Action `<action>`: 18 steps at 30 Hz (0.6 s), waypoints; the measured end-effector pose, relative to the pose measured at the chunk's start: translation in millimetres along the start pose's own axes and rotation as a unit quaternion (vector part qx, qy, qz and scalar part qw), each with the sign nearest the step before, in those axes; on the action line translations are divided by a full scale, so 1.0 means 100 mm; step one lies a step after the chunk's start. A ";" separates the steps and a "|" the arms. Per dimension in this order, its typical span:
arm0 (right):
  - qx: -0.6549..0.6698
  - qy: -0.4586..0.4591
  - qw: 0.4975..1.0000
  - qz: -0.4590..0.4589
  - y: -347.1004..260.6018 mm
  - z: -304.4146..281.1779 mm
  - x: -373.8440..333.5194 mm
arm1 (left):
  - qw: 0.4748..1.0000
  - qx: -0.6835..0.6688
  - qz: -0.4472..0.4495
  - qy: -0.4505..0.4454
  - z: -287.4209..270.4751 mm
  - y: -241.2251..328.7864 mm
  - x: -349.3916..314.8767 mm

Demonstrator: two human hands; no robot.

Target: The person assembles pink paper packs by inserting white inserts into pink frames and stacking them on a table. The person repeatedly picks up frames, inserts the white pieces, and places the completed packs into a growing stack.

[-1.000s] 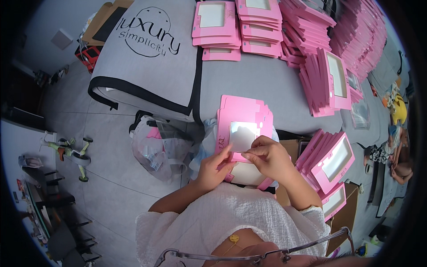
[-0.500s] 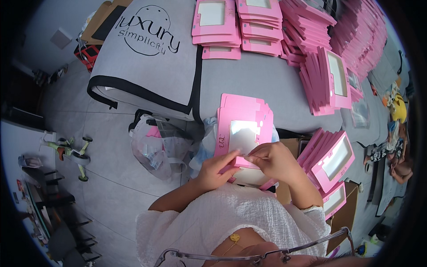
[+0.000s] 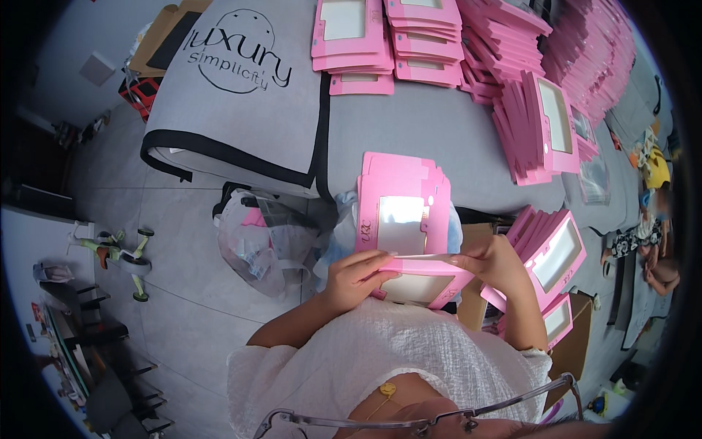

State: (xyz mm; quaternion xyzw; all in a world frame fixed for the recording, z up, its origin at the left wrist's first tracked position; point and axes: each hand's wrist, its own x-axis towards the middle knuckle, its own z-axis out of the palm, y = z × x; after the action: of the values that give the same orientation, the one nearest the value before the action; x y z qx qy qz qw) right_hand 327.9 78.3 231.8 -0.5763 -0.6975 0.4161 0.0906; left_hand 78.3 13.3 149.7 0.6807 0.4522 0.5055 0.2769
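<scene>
In front of my chest is a flat pink box (image 3: 417,287) with a pale window panel. My left hand (image 3: 355,280) grips its left end, the thumb below the upper edge and the fingers above it. At the right end of the same edge, my right hand (image 3: 499,267) pinches the cardboard between thumb and fingers. Just beyond the held box lies a small stack of pink window boxes (image 3: 398,179), its near part hidden behind my hands. More pink boxes (image 3: 552,256) lean in a row right of my right hand.
Stacked pink boxes (image 3: 426,48) cover the far side of the grey sofa (image 3: 409,124); another bundle (image 3: 537,132) leans at its right. A clear plastic bag (image 3: 259,245) sits on the floor at left, and a child's bike (image 3: 121,256) stands farther left. Another person (image 3: 647,249) is at far right.
My right hand has slid right along the box's upper edge, from near my left hand to the right end. My left hand stays about where it was.
</scene>
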 end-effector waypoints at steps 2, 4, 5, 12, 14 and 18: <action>0.005 0.007 0.999 0.048 0.00 -0.05 -0.08 | 1.000 -0.005 0.000 0.003 0.01 -0.01 -0.01; 0.054 0.051 0.997 0.011 0.08 0.00 -0.13 | 1.000 -0.009 -0.001 0.002 0.02 -0.01 -0.02; 0.078 0.073 0.994 -0.008 0.12 0.04 -0.16 | 1.000 -0.011 -0.003 0.000 0.01 -0.01 -0.03; 0.343 0.142 0.925 -0.084 0.51 0.42 -0.26 | 1.000 -0.011 -0.027 -0.008 -0.01 0.02 -0.05; 0.362 0.125 0.922 -0.056 0.56 0.43 -0.28 | 1.000 -0.008 -0.016 -0.010 0.00 0.02 -0.05; 0.413 0.154 0.897 -0.035 0.56 0.49 -0.22 | 1.000 -0.002 0.001 -0.017 0.02 0.01 -0.05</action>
State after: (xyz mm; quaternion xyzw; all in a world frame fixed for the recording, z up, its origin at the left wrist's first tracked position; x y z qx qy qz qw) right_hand 346.0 35.4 170.0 -0.5194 -0.4600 0.5691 0.4413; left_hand 80.2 8.1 147.5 0.6894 0.4452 0.4950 0.2855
